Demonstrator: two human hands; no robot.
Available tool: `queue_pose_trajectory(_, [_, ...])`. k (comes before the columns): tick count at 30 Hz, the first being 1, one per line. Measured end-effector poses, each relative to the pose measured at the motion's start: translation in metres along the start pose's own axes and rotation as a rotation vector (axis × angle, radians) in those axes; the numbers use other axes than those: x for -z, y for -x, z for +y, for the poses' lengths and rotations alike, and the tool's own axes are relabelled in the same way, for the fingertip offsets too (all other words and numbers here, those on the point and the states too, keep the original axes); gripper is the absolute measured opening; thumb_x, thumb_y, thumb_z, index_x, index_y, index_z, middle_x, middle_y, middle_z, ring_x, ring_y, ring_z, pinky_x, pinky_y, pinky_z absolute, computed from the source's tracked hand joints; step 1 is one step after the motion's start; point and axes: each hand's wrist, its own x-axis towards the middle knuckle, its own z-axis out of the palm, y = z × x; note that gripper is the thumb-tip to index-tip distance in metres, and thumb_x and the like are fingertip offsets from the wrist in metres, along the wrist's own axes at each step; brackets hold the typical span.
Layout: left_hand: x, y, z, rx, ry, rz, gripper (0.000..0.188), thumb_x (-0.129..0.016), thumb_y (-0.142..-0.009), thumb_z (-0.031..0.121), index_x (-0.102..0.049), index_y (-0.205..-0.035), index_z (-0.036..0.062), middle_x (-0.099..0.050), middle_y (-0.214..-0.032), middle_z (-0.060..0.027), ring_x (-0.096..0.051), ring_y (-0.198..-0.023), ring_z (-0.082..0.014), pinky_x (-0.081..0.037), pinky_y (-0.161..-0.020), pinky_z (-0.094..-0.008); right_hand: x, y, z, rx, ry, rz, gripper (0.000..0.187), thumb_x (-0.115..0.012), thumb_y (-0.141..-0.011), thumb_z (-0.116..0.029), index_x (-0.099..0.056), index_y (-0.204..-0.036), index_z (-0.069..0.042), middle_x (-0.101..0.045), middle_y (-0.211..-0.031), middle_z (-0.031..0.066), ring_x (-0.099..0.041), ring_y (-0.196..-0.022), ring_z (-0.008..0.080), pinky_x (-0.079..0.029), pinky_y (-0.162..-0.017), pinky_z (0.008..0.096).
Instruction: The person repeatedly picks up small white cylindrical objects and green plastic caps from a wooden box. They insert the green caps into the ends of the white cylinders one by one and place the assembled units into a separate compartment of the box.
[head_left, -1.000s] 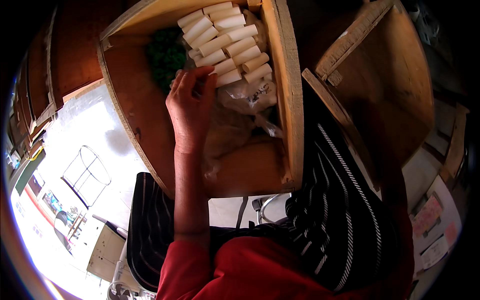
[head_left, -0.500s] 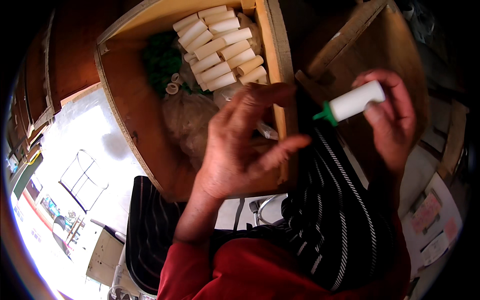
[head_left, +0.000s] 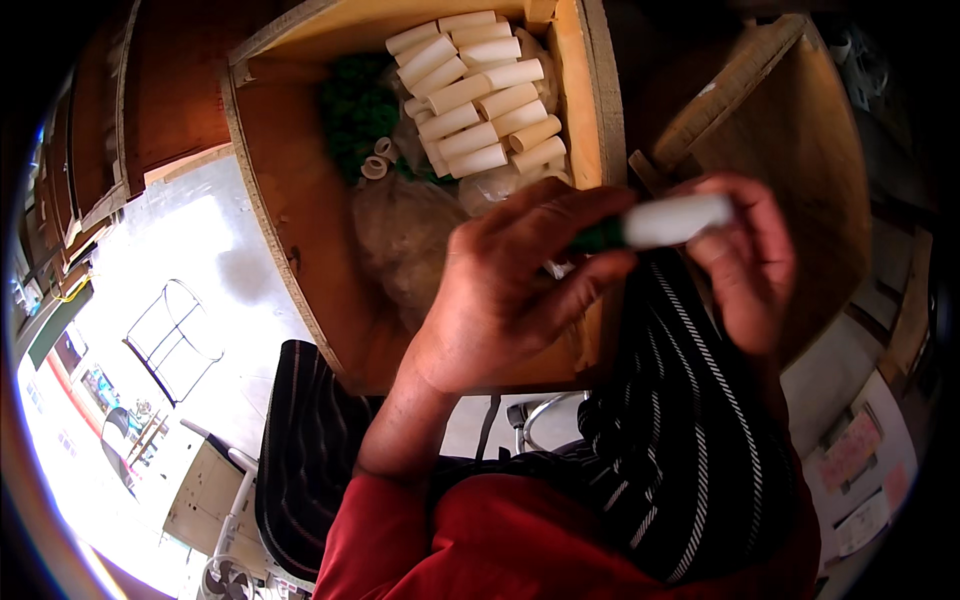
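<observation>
A white plastic tube (head_left: pixel 675 222), slightly blurred, lies nearly level in front of me at the right side of the wooden box (head_left: pixel 607 110). My right hand (head_left: pixel 752 265) is closed round its right end. At its other end is a green cap (head_left: pixel 600 238), between the thumb and fingers of my left hand (head_left: pixel 505 285), which partly hide it. Inside the box several white tubes (head_left: pixel 470 115) lie in a heap, beside a pile of green pieces (head_left: pixel 352 115). Two small white rings (head_left: pixel 375 167) rest near them.
Clear plastic bags (head_left: pixel 405 235) lie in the box in front of the tubes. To the right stands a second wooden box (head_left: pixel 820 130). A wire frame (head_left: pixel 175 345) is on the pale floor at left. My striped trousers (head_left: pixel 690 420) are under the box's near edge.
My left hand has moved from beside the tube onto its green cap. My right hand has brought the tube a little left and turned it nearer level. The view has shifted slightly.
</observation>
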Motion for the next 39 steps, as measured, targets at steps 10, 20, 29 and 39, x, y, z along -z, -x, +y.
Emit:
queue_pose_trajectory(10, [0.079, -0.001, -0.024, 0.065, -0.646, 0.506, 0.033, -0.069, -0.078, 0.000, -0.063, -0.110, 0.0012, -0.063, -0.107, -0.0107, -0.057, -0.107, -0.0204, -0.048, -0.087, -0.0330, 0.025, -0.008, -0.026, 0.158, 0.250, 0.168, 0.031, -0.058, -0.090, -0.008, -0.053, -0.119, 0.000, -0.062, -0.104, 0.0129, -0.063, -0.088, 0.0179, -0.053, -0.080, 0.0309])
queue_pose_trajectory(20, [0.005, -0.002, -0.010, 0.068, -0.074, -0.077, 0.033, -0.077, -0.073, 0.014, -0.066, -0.102, 0.0045, -0.068, -0.100, -0.0073, -0.062, -0.081, -0.0158, -0.050, -0.072, -0.0276, -0.011, -0.002, -0.009, -0.056, 0.097, -0.105, 0.032, -0.064, -0.084, 0.002, -0.050, -0.114, 0.001, -0.061, -0.109, 0.0111, -0.061, -0.101, 0.0157, -0.049, -0.088, 0.0274])
queue_pose_trajectory(29, [0.071, -0.051, -0.084, 0.062, -0.352, 0.452, 0.018, -0.074, -0.077, 0.009, -0.068, -0.093, 0.0031, -0.063, -0.071, -0.0020, -0.058, -0.061, -0.0078, -0.047, -0.058, -0.0231, 0.069, -0.020, -0.011, 0.021, 0.485, 0.258, 0.027, -0.056, -0.090, -0.009, -0.057, -0.116, -0.003, -0.063, -0.103, 0.0085, -0.061, -0.090, 0.0137, -0.048, -0.079, 0.0259])
queue_pose_trajectory(39, [0.095, -0.091, -0.144, 0.063, -0.556, 0.418, 0.030, -0.073, -0.079, 0.024, -0.069, -0.104, 0.0094, -0.068, -0.080, -0.0037, -0.062, -0.073, -0.0098, -0.050, -0.070, -0.0264, 0.262, 0.004, 0.139, -0.519, 1.626, -0.452, 0.030, -0.059, -0.086, -0.015, -0.060, -0.114, -0.007, -0.064, -0.107, 0.0110, -0.062, -0.095, 0.0266, -0.049, -0.084, 0.0372])
